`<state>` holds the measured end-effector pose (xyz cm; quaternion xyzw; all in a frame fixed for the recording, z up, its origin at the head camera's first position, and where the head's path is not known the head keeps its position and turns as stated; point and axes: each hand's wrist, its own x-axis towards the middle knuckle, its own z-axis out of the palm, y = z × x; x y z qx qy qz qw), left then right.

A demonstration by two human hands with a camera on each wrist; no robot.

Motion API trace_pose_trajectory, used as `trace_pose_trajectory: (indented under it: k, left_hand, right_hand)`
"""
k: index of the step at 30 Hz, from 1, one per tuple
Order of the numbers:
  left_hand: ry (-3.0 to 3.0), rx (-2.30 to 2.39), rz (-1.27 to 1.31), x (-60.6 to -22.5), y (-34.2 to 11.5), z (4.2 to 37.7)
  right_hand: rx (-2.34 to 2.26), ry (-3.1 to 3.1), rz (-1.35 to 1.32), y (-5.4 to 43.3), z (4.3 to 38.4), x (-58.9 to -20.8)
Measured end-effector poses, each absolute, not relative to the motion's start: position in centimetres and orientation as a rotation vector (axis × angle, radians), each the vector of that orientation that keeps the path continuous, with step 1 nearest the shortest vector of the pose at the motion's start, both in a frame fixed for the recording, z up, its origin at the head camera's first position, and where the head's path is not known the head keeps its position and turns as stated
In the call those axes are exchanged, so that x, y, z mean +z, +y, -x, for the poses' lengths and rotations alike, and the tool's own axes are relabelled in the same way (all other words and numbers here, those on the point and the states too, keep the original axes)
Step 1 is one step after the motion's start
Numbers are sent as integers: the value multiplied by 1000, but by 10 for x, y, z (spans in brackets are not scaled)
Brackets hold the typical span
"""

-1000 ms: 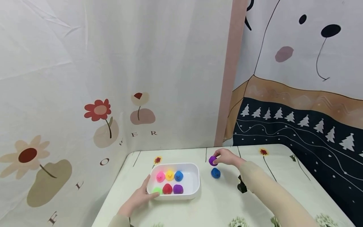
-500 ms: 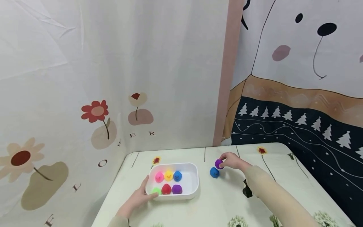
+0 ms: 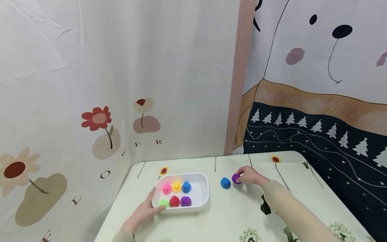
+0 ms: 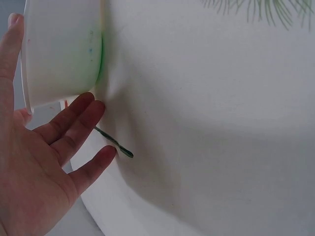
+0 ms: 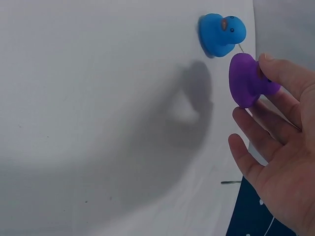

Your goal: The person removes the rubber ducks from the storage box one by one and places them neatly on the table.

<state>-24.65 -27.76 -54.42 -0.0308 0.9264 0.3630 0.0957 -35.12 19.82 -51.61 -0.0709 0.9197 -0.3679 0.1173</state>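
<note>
In the head view my left hand [image 3: 142,211] grips the near left corner of a white plastic tray [image 3: 202,198], thumb along the front rim and forefinger at the left end. In the left wrist view the other fingers spread loosely by the tray's outer wall [image 4: 64,54]. My right hand [image 3: 251,176] pinches a purple rubber duck [image 5: 243,81] between thumb and fingers, tilted, low over the table or touching it; I cannot tell which. Just left of it a blue rubber duck [image 3: 225,183] stands on the table, apart from the purple one.
Inside the tray, pink [image 3: 167,188], yellow [image 3: 176,187] and blue [image 3: 186,187] ducks form a back row. Green [image 3: 164,203], red [image 3: 174,201] and purple [image 3: 185,201] ones sit in front. A flower-print cloth covers the table [image 3: 217,215]; printed curtains [image 3: 187,84] hang behind and beside it.
My right hand has carried the purple duck right and down, from above the loose blue duck to its right side. The left hand stays on the tray. The head view has shifted slightly.
</note>
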Motion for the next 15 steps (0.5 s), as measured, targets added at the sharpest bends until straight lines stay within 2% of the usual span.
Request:
trace_pose_trajectory:
  k: [15]
  left_hand:
    - [2755,1085,74,-544,-279,246]
  right_hand:
    - [-1082,2727,226,205,351,-532]
